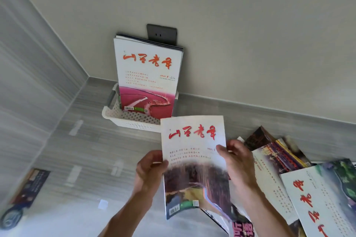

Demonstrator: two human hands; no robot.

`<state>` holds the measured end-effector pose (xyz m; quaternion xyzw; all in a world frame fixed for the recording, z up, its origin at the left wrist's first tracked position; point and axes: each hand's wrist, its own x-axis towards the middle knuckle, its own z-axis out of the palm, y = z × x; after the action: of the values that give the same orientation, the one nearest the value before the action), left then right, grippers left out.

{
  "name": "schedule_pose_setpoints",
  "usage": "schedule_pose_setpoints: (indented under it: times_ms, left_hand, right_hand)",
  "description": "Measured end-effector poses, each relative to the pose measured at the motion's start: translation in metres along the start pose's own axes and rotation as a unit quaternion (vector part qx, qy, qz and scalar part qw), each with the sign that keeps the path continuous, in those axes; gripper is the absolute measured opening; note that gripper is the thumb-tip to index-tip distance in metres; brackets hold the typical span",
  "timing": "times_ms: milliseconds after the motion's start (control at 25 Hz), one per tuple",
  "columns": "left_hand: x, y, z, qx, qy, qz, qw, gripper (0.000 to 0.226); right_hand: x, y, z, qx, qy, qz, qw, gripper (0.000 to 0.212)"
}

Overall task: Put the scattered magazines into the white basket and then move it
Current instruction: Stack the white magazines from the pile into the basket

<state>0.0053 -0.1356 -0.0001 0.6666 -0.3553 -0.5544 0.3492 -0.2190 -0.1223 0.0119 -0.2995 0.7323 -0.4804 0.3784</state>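
A white perforated basket [133, 124] stands on the floor against the wall. Several magazines stand upright in it, the front one [147, 75] white with red lettering and a pink picture. In front of the basket I hold another white magazine [192, 148] with red lettering, upright and off the floor. My left hand [150, 171] grips its left edge and my right hand [238, 161] grips its right edge. Several scattered magazines [285, 171] lie in a loose pile on the floor at the right, partly under my right arm.
A dark wall socket [161, 33] sits just above the basket's magazines. One dark magazine [28, 188] lies apart on the grey striped floor at the far left. The room's corner is left of the basket.
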Motion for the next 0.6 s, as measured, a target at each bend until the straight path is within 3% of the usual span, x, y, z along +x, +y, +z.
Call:
schedule_pose_setpoints:
  times_ms: [160, 320, 440, 600]
  left_hand:
    - [0.026, 0.104, -0.055, -0.113, 0.043, 0.163, 0.979, 0.034]
    - [0.073, 0.199, -0.085, -0.081, 0.096, 0.276, 0.953, 0.032]
    - [0.117, 0.225, -0.096, -0.018, 0.149, 0.251, 0.956, 0.022]
    - [0.158, 0.198, -0.095, 0.059, 0.146, 0.183, 0.970, 0.023]
  right_hand:
    - [0.010, -0.097, 0.042, 0.185, -0.034, -0.047, 0.981, 0.013]
    - [0.036, -0.170, 0.095, 0.249, -0.057, -0.067, 0.964, 0.017]
    - [0.060, -0.185, 0.129, 0.203, -0.044, -0.070, 0.976, 0.015]
    - [0.088, -0.162, 0.160, 0.098, -0.013, -0.024, 0.995, 0.012]
